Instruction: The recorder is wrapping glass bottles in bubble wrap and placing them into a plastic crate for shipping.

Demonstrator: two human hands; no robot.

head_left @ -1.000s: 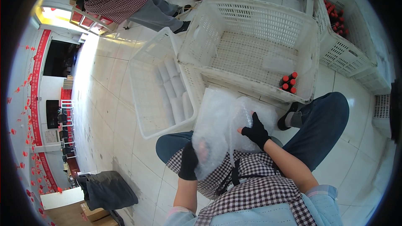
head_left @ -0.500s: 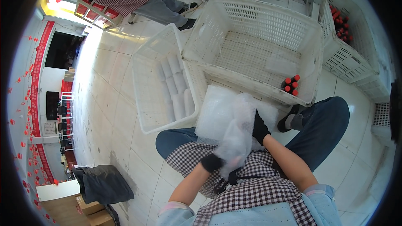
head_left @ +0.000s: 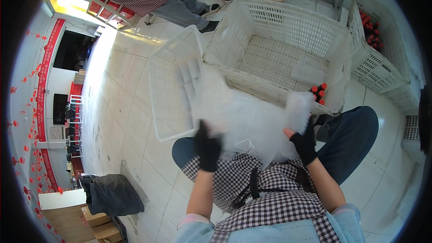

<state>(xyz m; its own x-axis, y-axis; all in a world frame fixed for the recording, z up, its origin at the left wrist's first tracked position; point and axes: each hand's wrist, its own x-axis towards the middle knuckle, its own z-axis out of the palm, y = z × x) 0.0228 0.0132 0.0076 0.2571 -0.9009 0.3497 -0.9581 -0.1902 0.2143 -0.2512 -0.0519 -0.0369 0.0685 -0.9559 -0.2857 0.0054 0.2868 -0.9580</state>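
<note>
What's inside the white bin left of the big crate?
Inside the white bin, pale bundles lie toward its right side. The bubble wrap covers that side's lower part, so whatever lies beneath, and the total count, can't be seen.

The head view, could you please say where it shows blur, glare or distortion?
In the head view, the black-gloved left hand is motion-blurred; in the head view, glare whitens part of the pale tiled floor, and fisheye distortion bends the long red banner.
</note>
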